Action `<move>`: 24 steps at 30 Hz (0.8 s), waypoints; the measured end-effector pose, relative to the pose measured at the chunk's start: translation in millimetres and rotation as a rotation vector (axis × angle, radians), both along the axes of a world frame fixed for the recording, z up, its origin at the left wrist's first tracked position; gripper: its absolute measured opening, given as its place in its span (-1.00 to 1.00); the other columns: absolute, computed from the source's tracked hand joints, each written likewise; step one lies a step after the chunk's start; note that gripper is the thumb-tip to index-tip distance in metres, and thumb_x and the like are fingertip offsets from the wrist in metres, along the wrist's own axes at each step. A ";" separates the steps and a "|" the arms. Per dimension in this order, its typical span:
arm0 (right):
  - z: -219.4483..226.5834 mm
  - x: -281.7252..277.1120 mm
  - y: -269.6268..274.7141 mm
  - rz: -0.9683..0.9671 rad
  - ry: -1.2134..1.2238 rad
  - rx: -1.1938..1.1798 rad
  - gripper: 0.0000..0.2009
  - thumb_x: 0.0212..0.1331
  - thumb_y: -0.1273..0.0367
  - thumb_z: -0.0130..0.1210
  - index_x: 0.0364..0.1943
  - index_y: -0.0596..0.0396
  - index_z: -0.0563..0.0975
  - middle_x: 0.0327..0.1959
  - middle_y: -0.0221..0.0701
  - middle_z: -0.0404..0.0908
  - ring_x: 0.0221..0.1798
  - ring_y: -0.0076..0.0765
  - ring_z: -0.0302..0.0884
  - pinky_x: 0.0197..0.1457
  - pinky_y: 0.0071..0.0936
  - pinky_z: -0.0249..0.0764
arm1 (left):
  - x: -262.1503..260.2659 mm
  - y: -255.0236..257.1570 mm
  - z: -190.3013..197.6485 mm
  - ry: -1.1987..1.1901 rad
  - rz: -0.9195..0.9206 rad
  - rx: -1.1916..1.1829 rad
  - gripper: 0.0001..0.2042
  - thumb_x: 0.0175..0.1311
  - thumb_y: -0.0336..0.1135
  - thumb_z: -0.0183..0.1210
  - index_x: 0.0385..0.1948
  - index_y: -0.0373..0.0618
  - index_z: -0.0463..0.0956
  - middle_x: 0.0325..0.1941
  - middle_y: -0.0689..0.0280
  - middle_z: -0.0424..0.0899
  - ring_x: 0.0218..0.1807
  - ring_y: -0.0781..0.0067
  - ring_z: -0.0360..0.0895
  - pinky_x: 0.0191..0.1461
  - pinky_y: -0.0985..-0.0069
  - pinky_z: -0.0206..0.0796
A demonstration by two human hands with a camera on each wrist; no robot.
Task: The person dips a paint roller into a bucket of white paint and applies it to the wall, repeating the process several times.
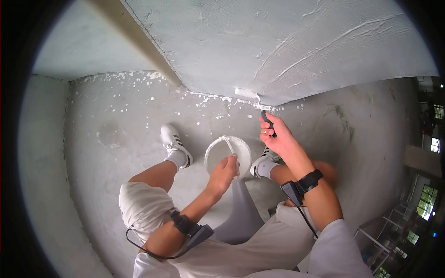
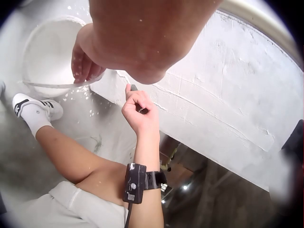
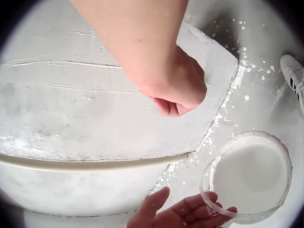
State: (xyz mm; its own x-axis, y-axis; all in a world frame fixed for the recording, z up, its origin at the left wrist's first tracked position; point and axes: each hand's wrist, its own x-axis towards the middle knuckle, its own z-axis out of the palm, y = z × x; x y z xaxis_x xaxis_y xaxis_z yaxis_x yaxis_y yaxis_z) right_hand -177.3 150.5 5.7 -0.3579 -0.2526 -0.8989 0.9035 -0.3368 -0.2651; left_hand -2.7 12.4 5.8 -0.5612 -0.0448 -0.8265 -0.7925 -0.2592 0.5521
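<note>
My right hand [image 1: 279,133] grips the black handle [image 1: 265,118] of a paint roller. The white roller sleeve [image 1: 244,93] lies along the foot of the wall. Below and to the left, a round bucket [image 1: 208,156] of white paint stands between the feet. My left hand [image 1: 223,174] is over the bucket's near side, with its fingers curled at the thin whitish bail handle [image 1: 229,144]. In the right wrist view, this bail [image 3: 205,191] crosses the left fingers [image 3: 194,201]. The right forearm hides the roller in that view.
The wall [image 1: 278,46] carries wet, ridged white paint streaks. A pale pipe [image 1: 139,41] runs down to the floor at the corner. White drips spot the concrete floor [image 1: 111,111] along the wall. A grey stool-like shape [image 1: 238,217] is between the legs; sneakers [image 1: 175,142] flank the bucket.
</note>
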 end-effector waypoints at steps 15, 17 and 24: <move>7.9 11.6 -5.1 -0.014 0.091 0.003 -0.79 0.34 0.29 0.00 -0.16 0.15 0.35 -0.65 -0.63 0.25 -0.72 -0.73 0.03 -0.60 -0.66 -0.01 | -0.7 -7.5 8.6 0.065 -0.049 -0.070 -0.48 0.38 0.11 -0.20 -0.21 -0.26 0.47 -0.31 0.28 0.53 -0.21 0.43 0.47 -0.09 0.47 0.28; 8.6 11.7 1.5 -0.008 0.097 -0.043 -0.80 0.35 0.27 -0.01 -0.19 0.11 0.33 -0.63 -0.61 0.25 -0.70 -0.71 0.04 -0.60 -0.64 0.00 | 0.3 -5.8 9.0 0.065 -0.056 -0.066 -0.48 0.38 0.11 -0.20 -0.20 -0.26 0.47 -0.28 0.27 0.54 -0.19 0.41 0.48 -0.08 0.46 0.28; 27.6 24.6 6.0 -0.010 0.177 -0.017 -0.80 0.36 0.29 -0.03 -0.16 0.14 0.34 -0.62 -0.60 0.24 -0.71 -0.70 0.04 -0.61 -0.63 0.02 | 7.8 -2.1 -0.4 0.033 -0.101 -0.035 -0.49 0.37 0.11 -0.21 -0.22 -0.23 0.47 -0.29 0.27 0.54 -0.18 0.40 0.50 -0.08 0.47 0.27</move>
State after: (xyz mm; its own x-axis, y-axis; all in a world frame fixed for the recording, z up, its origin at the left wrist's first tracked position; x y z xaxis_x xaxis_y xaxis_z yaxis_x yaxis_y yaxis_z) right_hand -152.7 156.5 33.3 -0.5132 -0.2628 -0.8171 0.8396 -0.3513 -0.4143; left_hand 5.2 10.3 5.5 -0.5912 -0.0149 -0.8064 -0.7947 -0.1594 0.5856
